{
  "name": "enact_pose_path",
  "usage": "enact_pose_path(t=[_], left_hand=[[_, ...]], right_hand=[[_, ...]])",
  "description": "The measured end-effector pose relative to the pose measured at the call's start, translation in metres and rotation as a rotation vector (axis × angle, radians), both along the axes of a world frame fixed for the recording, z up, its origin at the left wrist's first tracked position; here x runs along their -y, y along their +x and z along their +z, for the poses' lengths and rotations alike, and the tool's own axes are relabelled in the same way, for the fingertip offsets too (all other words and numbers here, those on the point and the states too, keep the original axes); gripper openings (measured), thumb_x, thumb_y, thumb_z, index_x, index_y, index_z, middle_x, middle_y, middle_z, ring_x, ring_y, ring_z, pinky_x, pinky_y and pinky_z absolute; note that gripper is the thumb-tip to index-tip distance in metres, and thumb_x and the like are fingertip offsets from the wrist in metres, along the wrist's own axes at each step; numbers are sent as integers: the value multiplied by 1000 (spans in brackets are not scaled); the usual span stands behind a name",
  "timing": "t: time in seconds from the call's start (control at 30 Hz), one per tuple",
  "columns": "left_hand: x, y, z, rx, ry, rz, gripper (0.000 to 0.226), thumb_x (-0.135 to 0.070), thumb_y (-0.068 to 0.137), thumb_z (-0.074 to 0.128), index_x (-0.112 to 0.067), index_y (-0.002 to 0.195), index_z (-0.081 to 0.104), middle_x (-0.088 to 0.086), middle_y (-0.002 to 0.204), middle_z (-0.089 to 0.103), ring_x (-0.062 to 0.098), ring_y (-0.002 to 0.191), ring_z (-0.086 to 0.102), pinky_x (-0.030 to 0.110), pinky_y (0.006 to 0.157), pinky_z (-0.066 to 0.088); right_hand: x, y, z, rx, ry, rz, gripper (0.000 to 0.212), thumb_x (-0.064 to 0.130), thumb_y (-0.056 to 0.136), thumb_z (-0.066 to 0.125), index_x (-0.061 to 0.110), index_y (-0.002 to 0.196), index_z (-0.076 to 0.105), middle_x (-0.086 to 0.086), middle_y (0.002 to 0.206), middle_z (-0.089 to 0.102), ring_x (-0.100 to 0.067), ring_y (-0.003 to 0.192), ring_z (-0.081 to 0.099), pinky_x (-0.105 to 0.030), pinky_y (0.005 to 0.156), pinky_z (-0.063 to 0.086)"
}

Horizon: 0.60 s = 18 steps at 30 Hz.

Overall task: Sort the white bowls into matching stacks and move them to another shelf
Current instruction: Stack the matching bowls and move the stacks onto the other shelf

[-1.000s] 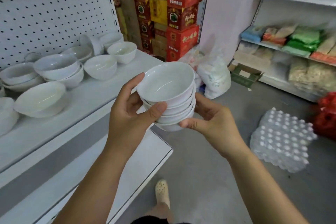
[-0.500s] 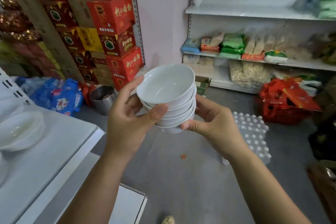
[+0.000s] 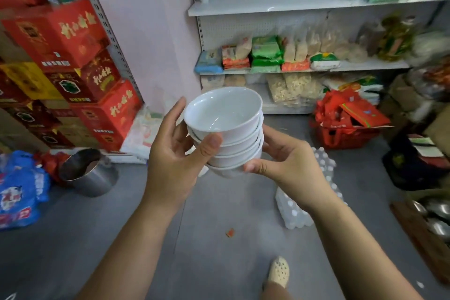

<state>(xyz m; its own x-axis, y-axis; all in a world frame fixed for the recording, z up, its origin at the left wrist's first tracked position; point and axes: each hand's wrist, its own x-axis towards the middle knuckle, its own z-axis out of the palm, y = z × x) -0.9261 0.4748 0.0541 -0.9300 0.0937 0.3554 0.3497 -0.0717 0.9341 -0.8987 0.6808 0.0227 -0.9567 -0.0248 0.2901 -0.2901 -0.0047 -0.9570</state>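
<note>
The person turned away to the right. The white shelf with the loose bowls slid off the left side and could not be seen any more. The shelf of food packets [image 3: 302, 66] came to the middle of the view. The red boxes [image 3: 73, 75] moved over to the left. A metal pot [image 3: 89, 173] and a blue bag [image 3: 19, 190] on the floor came into sight. One foot [image 3: 278, 271] stepped forward, now on the right.

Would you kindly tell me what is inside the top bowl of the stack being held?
The top bowl of the stack looks empty, its white inside bare. It nests in the bowls below, whose insides are covered. Both hands hold the stack.
</note>
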Motion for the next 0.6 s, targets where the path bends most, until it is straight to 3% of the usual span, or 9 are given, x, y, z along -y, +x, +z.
enact_pose_path(t=[0.13,0.23,0.4,0.6], left_hand=[[-40,-63,-4,-24,-31,-12,86,-56,73,81,-13,143,55,-1,138,65,16,129,61,28,98,54],[-69,-110,-4,-27,6,23,87,-62,69,83,-13,138,60,-2,134,68,15,125,64,23,93,54],[-111,-178,-6,-5,47,67,87,-61,69,84,-13,137,59,-1,135,68,15,126,64,24,95,54],[-135,-254,-16,47,47,84,86,-60,70,83,-12,137,59,-1,135,68,15,126,63,24,95,53]], right_hand=[[-39,-67,0,5,6,26,70,8,72,85,19,137,61,7,134,68,-16,129,61,-42,112,47],[-70,-121,5,15,26,44,75,8,71,86,18,140,59,6,134,68,-18,130,61,-44,114,45],[-113,-196,11,39,47,96,74,11,68,86,25,136,60,10,132,69,-13,129,61,-38,113,45],[-139,-275,0,87,57,125,76,5,70,86,16,141,58,7,134,68,-15,130,60,-41,113,45]])
